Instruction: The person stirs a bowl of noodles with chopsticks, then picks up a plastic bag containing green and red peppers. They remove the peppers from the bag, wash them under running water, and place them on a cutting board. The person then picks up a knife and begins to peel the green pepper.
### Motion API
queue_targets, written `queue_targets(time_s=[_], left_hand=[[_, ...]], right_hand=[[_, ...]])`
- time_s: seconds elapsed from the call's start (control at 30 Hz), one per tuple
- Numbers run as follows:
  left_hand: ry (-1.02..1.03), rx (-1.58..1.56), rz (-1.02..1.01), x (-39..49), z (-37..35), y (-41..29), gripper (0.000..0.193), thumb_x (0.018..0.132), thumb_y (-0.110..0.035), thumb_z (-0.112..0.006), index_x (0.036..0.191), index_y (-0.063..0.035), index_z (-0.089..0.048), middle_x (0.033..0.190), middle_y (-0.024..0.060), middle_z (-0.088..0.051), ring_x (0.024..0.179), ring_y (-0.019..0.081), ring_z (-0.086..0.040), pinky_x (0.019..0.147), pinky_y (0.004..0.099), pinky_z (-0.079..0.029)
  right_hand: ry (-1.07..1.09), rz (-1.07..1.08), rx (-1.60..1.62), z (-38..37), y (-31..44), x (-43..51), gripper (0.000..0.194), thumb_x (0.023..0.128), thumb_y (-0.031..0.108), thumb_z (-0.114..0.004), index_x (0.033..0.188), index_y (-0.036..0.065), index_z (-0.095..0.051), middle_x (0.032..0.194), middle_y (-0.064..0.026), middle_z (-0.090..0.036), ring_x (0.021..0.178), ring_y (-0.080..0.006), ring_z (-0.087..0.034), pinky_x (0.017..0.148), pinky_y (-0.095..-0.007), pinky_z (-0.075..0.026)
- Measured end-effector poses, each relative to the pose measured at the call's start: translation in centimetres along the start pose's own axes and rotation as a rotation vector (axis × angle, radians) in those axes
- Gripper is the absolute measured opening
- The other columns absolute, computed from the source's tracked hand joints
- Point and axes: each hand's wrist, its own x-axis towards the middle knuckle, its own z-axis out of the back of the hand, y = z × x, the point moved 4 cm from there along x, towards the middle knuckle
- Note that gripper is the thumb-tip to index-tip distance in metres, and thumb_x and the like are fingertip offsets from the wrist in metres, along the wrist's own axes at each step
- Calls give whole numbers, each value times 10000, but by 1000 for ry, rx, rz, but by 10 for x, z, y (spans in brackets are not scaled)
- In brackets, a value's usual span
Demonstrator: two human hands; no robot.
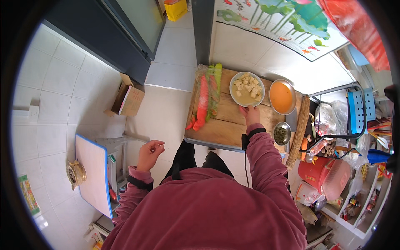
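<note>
My right hand (251, 115) grips the near rim of a round bowl (233, 91) with its fingertips. The bowl holds pale cubes of food (248, 84), possibly tofu, in cloudy liquid. It is over a worn wooden board (229, 125); whether it rests there or is slightly raised, I cannot tell. To its right is a metal bowl of orange liquid (282, 97), and nearer me a small metal bowl of dark green food (281, 133). My left hand (150, 155) hangs off the board's left side, fingers loosely curled, apparently holding nothing.
Red and green long vegetables (206, 97) lie in clear plastic at the board's left. A knife blade (291, 117) lies by a rolled straw mat (298, 134). A black metal rack (359, 134) stands right. An open cardboard box (132, 101) and white blue-edged folding table (93, 175) are left.
</note>
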Motion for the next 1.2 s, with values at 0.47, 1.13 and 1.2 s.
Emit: queue_targets(time_s=[0.47, 1.13, 1.2], left_hand=[[253, 85, -135, 112, 41, -42, 171, 926, -114, -672, 1059, -10, -699, 831, 38, -705, 764, 85, -668, 701, 224, -516], [820, -965, 230, 138, -130, -108, 526, 910, -162, -720, 1368, -47, -489, 1243, 97, -607, 1121, 224, -619, 938, 369, -514], [819, -1008, 172, 122, -130, -117, 502, 891, -91, -722, 1342, -46, -507, 1206, 88, -623, 1091, 210, -630, 928, 365, -526]], right_hand=[[75, 774, -1396, -185, -26, -109, 1010, 672, 300, -861, 1515, 122, -334, 1436, -277, -426, 1322, -450, -412, 1078, -518, -382], [475, 26, -18, -157, 16, -183, 504, 1000, 97, -544, 1481, 26, -409, 1349, -86, -563, 1187, -173, -558, 995, -307, -463], [483, 311, -423, -158, 32, -193, 512, 999, 122, -553, 1480, 22, -408, 1370, -112, -549, 1208, -202, -549, 993, -325, -461]])
